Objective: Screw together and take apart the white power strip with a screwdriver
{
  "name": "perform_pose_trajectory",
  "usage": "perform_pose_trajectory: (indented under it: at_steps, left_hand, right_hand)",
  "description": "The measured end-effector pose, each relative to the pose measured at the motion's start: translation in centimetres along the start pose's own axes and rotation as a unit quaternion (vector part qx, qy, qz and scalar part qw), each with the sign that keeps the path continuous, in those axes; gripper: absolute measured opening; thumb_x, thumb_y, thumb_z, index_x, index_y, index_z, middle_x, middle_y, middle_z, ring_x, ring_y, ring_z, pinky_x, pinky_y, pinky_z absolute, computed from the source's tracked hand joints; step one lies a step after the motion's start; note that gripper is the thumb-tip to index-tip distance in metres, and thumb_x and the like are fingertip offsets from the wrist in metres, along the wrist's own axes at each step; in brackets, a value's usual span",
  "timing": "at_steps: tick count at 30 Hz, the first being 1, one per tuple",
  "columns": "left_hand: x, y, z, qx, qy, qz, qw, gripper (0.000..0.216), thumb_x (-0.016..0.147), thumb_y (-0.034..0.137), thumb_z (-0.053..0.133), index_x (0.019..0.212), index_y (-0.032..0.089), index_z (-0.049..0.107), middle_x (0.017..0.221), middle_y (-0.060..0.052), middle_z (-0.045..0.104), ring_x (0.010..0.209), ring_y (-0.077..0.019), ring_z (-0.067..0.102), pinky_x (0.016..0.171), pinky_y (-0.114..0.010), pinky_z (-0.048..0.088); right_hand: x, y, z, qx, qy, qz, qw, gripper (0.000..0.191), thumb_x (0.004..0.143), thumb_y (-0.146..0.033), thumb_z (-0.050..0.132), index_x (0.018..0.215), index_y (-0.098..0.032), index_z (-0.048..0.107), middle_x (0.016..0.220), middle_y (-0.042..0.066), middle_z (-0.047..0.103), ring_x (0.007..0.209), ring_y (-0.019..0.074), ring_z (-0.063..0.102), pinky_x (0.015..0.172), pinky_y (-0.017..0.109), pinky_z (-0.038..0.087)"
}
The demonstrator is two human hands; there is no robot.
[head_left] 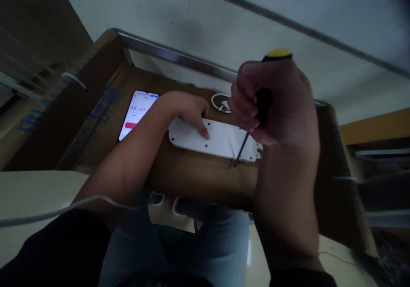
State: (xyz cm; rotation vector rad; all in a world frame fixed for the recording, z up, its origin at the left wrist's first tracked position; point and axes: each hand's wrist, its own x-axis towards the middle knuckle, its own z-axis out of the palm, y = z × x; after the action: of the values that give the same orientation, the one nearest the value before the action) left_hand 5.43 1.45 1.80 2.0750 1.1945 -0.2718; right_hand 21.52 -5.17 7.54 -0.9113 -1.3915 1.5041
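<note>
Two hands [192,109] [278,101], screwdriver [264,102] by edge of white strip [223,138], open cardboard [198,174] in front

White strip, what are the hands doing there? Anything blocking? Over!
Left hand: thumb on strip. Right hand: gripping screwdriver, shaft slanting downward. Blocking: right hand hides one strip corner. Over.

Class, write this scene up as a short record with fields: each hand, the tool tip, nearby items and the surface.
Left hand: thumb on a flat, white, rounded-end panel with dark round holes
Right hand: gripping a yellow-and-black-handled screwdriver with a thin metal shaft
Tool tip: down by the panel's near edge; contact unclear
Nearby: lit-screen phone with dark edges, partly behind the left forearm; looped white cable
Surface: brown cardboard
</note>
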Motion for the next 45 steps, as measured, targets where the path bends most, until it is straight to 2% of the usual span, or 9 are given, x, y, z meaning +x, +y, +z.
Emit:
perform_pose_trajectory:
  at_steps: [4,9,13,16,25,27,33,40,45]
  left_hand:
    - [-0.1,0.5,-0.2,0.043,-0.011,-0.022,0.999,0.083,0.060,0.069,0.081,0.127,0.021,0.067,0.115,-0.005,0.074,0.092,-0.0231,0.065,0.076,-0.028,0.044]
    - [-0.2,0.7,-0.2,0.055,-0.005,-0.039,0.998,0.085,0.060,0.069,0.081,0.130,0.024,0.066,0.115,-0.005,0.074,0.094,-0.0236,0.065,0.079,-0.027,0.043]
    - [0.0,0.5,-0.2,0.060,-0.003,-0.029,0.998,0.088,0.060,0.070,0.080,0.132,0.023,0.066,0.118,-0.007,0.073,0.095,-0.0243,0.065,0.081,-0.028,0.043]
    - [0.0,0.5,-0.2,0.065,-0.003,-0.026,0.998,0.089,0.061,0.071,0.080,0.134,0.022,0.065,0.121,-0.008,0.073,0.095,-0.0247,0.065,0.082,-0.030,0.044]
    - [0.0,0.4,0.0,0.076,0.007,-0.027,0.997,0.086,0.061,0.071,0.080,0.130,0.023,0.066,0.115,-0.006,0.073,0.095,-0.0232,0.065,0.082,-0.028,0.042]
    - [0.2,0.4,0.1,0.078,0.009,-0.024,0.997,0.085,0.061,0.072,0.080,0.129,0.023,0.066,0.116,-0.005,0.073,0.094,-0.0231,0.066,0.081,-0.028,0.042]
    - [0.2,0.7,0.2,0.070,0.000,-0.008,0.998,0.081,0.062,0.071,0.080,0.125,0.023,0.066,0.115,-0.005,0.074,0.089,-0.0213,0.065,0.074,-0.028,0.042]
    - [0.0,0.8,0.2,0.048,-0.003,-0.020,0.999,0.085,0.058,0.071,0.081,0.130,0.028,0.068,0.116,-0.004,0.075,0.097,-0.0250,0.065,0.080,-0.029,0.043]
    - [0.3,0.4,0.4,0.039,-0.001,0.006,0.999,0.089,0.060,0.073,0.080,0.133,0.023,0.068,0.119,-0.008,0.074,0.097,-0.0270,0.065,0.082,-0.032,0.044]
  right_hand:
    - [-0.3,-0.5,-0.1,-0.005,-0.001,0.016,1.000,0.037,0.071,-0.035,0.069,0.057,-0.018,0.040,0.045,-0.003,0.032,0.033,0.0068,0.025,0.032,0.025,0.011]
    - [-0.2,-0.9,0.0,0.018,0.019,-0.010,1.000,0.039,0.072,-0.037,0.065,0.055,-0.019,0.034,0.043,-0.005,0.025,0.031,0.0058,0.019,0.030,0.023,0.004]
    - [0.2,-1.3,-0.9,0.015,-0.005,0.018,1.000,0.037,0.068,-0.027,0.066,0.054,-0.018,0.033,0.042,-0.006,0.026,0.030,0.0063,0.022,0.028,0.022,0.013]
    - [0.5,-1.3,-1.9,0.037,-0.029,0.002,0.999,0.036,0.067,-0.038,0.064,0.058,-0.019,0.034,0.044,-0.005,0.028,0.029,0.0085,0.023,0.025,0.023,0.012]
    - [0.2,-1.1,-1.0,0.071,0.001,-0.056,0.996,0.039,0.084,-0.036,0.047,0.064,-0.018,0.018,0.047,-0.006,0.012,0.032,0.0042,0.006,0.026,0.018,-0.001]
    - [0.3,-1.2,-1.0,0.069,0.002,-0.053,0.996,0.043,0.082,-0.036,0.053,0.065,-0.018,0.018,0.048,-0.006,0.012,0.031,0.0040,0.008,0.026,0.018,0.001]
    - [0.9,-1.2,-0.9,0.107,0.040,-0.061,0.992,0.075,0.061,-0.036,0.084,0.071,-0.018,0.011,0.047,-0.009,0.014,0.035,0.0018,0.009,0.030,0.019,0.001]
    - [1.8,0.2,-0.9,0.207,0.089,-0.084,0.971,0.051,0.070,-0.032,0.075,0.072,-0.019,0.026,0.052,-0.009,0.013,0.041,0.0024,0.008,0.037,0.021,0.001]
    - [2.0,0.8,-0.9,0.230,0.149,-0.103,0.956,0.050,0.073,-0.030,0.072,0.073,-0.019,0.024,0.058,-0.007,0.015,0.044,0.0024,0.013,0.040,0.022,0.004]
